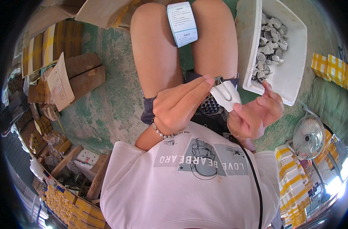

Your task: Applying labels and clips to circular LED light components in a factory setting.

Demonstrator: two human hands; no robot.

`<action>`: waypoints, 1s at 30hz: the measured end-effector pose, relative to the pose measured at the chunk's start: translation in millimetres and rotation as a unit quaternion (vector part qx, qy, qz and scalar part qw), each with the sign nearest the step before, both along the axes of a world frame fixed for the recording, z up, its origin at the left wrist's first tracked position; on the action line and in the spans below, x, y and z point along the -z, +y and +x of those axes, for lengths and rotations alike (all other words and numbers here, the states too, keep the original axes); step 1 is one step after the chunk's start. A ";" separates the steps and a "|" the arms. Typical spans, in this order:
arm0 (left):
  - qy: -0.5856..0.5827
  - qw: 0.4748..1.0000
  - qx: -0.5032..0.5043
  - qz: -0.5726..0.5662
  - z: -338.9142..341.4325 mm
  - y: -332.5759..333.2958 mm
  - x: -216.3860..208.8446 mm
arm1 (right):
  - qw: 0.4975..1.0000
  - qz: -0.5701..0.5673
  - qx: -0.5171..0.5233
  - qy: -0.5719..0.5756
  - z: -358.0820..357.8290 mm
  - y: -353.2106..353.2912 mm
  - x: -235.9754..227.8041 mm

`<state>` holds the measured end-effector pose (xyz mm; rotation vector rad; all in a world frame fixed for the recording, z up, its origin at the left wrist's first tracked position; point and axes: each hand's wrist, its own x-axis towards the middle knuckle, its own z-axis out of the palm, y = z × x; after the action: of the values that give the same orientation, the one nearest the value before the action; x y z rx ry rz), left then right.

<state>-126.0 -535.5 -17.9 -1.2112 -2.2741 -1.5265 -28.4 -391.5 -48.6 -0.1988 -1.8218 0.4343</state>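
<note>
My left hand (181, 105) is closed, its fingertips pinching the dark end of a bent metal wire loop (227, 95). A white sticker label (222, 100) lies against the loop. My right hand (256, 114) pinches that label's lower edge between thumb and a finger, its other fingers raised and apart. Below the label, close to my lap, a shiny, dark-patterned metal piece (211, 106) shows in part; whether it joins the wire loop I cannot tell. A roll or strip of printed white labels (182, 23) rests across my thighs.
At the right stands a white foam box (298, 49) with several metal mesh pieces (271, 38) bearing white tags. Opened cardboard boxes (82, 72) are at the left. A standing fan (309, 136) and yellow-taped parcels (292, 179) are at the lower right.
</note>
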 end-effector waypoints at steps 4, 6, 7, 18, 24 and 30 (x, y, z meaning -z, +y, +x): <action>0.006 1.000 0.006 -0.009 -0.3 -0.7 -1.1 | 0.998 -0.026 -0.022 0.059 -3.2 2.6 2.0; 0.004 1.000 -0.006 -0.011 -0.7 0.8 -2.5 | 0.991 -0.085 -0.023 0.100 -4.9 -3.1 2.8; 0.005 1.000 -0.007 -0.012 -0.8 0.5 -1.3 | 0.983 -0.097 -0.024 0.152 -5.2 -6.3 2.5; 0.013 1.000 0.009 0.019 5.0 2.3 0.6 | 0.945 -0.317 -0.069 -0.045 15.8 -34.4 9.6; -0.022 0.999 0.028 0.005 3.1 2.7 -5.2 | 0.937 -0.325 -0.111 -0.071 14.5 -25.2 6.4; -0.063 0.997 0.049 -0.013 2.8 0.7 -9.6 | 0.955 -0.238 -0.143 -0.100 9.6 -11.8 -4.2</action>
<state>-123.2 -534.8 -8.3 -1.2849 -2.3505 -1.6570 -18.7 -403.2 -44.4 -0.3183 -1.9260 1.0941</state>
